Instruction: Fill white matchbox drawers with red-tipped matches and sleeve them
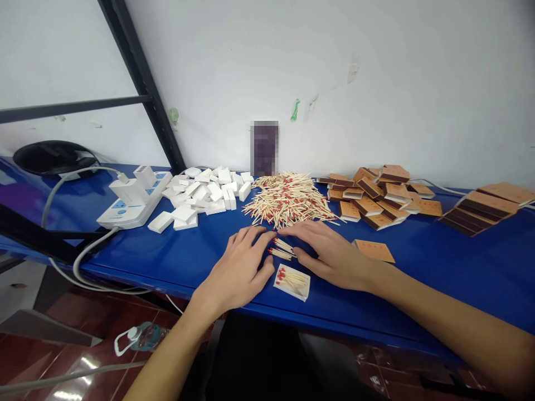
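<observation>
Bare hands (239, 268) loosely spread around slim red-tipped wooden matches (282, 254), contact hard to judge, shallow white tray (289, 292) nearby

Soft, even light brightens the wall (313, 67) before me and the worktop (179, 262). The matches (288, 203) look fairly sharp. White glare streaks the floor (104, 353); under the worktop it is dim. Wide-angle distortion stretches my right forearm (438, 317). One upright patch (264, 149) is pixelated.

Left hand (241, 267), right hand (330, 253), matches (283, 250) between, white tray (304, 294) nearer, match heap (290, 200) beyond
</observation>
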Available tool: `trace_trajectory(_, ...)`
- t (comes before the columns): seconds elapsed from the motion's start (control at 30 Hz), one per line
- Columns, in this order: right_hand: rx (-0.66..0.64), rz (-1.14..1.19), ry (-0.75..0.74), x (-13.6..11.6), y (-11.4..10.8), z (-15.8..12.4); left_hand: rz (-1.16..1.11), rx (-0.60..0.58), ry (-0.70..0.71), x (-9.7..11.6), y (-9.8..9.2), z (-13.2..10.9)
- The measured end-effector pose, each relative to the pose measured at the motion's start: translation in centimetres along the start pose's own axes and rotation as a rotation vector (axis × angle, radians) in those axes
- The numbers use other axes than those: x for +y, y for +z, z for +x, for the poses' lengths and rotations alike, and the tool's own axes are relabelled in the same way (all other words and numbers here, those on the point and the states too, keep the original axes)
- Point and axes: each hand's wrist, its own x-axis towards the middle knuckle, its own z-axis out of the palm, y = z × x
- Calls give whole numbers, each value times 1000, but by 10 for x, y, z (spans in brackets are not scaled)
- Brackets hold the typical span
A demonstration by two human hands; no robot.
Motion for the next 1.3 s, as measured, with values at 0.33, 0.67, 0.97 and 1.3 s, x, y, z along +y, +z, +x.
trace_trajectory(0.33,-304,-253,238,-18,-19,39,-189,210,74,0,-9,-2)
trace_trajectory(0.67,-617,-233,273,-22,-23,75,-235,200,88,1,-8,-4)
trace_trajectory(0.97,-633,-129,249,-8,-25,75,-185,55,153,2,-8,-2)
trace_trajectory(1.3,-626,-103,289,-2,-30,68,-122,2,121,5,-9,-2)
